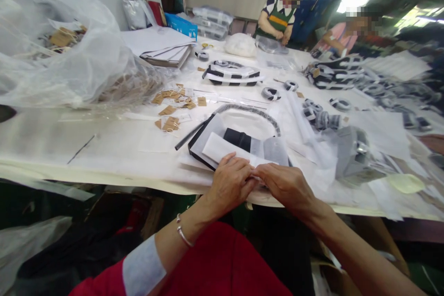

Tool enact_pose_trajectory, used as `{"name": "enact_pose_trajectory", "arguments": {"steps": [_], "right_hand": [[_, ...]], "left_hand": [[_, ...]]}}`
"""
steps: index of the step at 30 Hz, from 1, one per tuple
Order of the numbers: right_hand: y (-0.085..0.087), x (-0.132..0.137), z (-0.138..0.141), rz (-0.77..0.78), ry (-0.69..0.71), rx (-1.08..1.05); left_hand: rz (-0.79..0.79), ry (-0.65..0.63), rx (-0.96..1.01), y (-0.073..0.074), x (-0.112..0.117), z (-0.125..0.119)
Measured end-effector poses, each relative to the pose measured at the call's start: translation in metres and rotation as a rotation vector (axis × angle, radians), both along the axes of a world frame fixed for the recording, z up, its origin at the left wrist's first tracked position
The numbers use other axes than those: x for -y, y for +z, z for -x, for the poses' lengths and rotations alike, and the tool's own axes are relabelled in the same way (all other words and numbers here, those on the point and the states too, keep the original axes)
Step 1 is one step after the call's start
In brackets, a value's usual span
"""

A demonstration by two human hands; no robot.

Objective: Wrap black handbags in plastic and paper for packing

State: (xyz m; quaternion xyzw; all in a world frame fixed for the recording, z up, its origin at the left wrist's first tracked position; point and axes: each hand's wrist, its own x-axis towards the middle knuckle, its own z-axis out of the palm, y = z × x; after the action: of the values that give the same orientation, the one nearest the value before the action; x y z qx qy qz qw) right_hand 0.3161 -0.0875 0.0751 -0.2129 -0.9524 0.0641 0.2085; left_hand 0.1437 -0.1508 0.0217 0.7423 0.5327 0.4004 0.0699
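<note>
A black handbag (196,149) lies near the table's front edge, partly covered by white wrapping sheet (222,145). Its curved handle (256,110) is wrapped in greyish film and arches away from me. A black band (237,138) shows between the layers of sheet. My left hand (233,178) is closed on the sheet's near edge, fingers bent over it. Beside it, almost touching, my right hand (286,187) pinches the same edge with its fingers together. The fingertips and whatever lies under them are partly hidden.
Brown tags (169,110) lie scattered left of the bag. A large clear plastic bag (104,51) stands at the left. Wrapped rolls (322,119) and a tape dispenser (357,152) sit at the right. Two people (277,18) work across the table.
</note>
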Motion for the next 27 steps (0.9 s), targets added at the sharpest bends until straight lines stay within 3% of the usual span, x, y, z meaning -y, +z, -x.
{"name": "enact_pose_trajectory", "arguments": {"steps": [6, 10, 16, 22, 27], "right_hand": [[0.005, -0.021, 0.012, 0.43, -0.221, 0.012], [0.001, -0.028, 0.016, 0.568, -0.342, -0.011], [-0.004, -0.031, 0.019, 0.643, -0.389, -0.03], [-0.014, -0.028, 0.016, 0.539, -0.378, -0.085], [-0.016, -0.03, 0.016, 0.552, -0.395, -0.071]], "left_hand": [[-0.026, 0.113, 0.02, -0.001, -0.006, -0.007], [-0.061, 0.134, 0.01, -0.005, -0.009, -0.009], [-0.106, 0.126, -0.021, -0.01, -0.01, -0.008], [-0.172, 0.006, -0.133, -0.013, -0.002, 0.005], [-0.217, -0.087, -0.202, -0.017, 0.005, 0.009]]}}
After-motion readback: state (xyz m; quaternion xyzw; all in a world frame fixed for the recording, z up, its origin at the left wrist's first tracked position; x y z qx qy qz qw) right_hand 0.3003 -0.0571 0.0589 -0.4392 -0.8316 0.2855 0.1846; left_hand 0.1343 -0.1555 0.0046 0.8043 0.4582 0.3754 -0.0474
